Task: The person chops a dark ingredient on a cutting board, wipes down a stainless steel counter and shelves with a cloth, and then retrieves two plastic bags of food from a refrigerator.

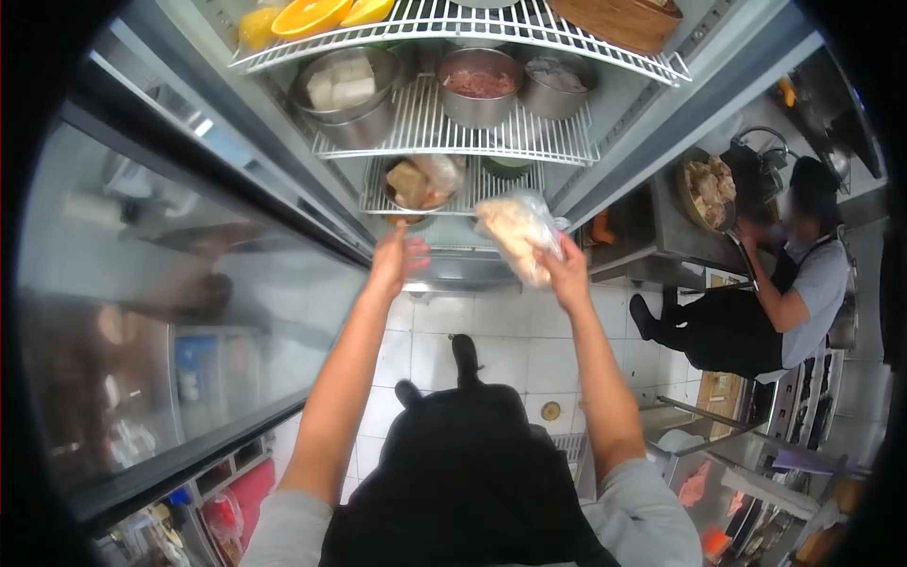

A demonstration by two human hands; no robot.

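My right hand (565, 269) grips a clear plastic bag (521, 234) of pale yellowish food, held in front of the lower fridge shelves. What exactly is inside the bag I cannot make out. My left hand (399, 257) is empty, its fingers apart, just below a metal bowl (416, 203) on the lower wire shelf. That bowl holds tan blocks and a bagged item. Higher up, the middle wire shelf (416, 123) carries a bowl of white blocks (342, 85), a metal pot of pinkish minced food (479, 87) and another pot (556, 85) with greyish contents.
Cut oranges (312, 17) and a wooden steamer (619, 21) sit on the top shelf. The glass fridge door (189, 312) stands open at my left. On the right, a co-worker (756, 302) holds a pan of food (709, 192) by a metal counter (642, 231).
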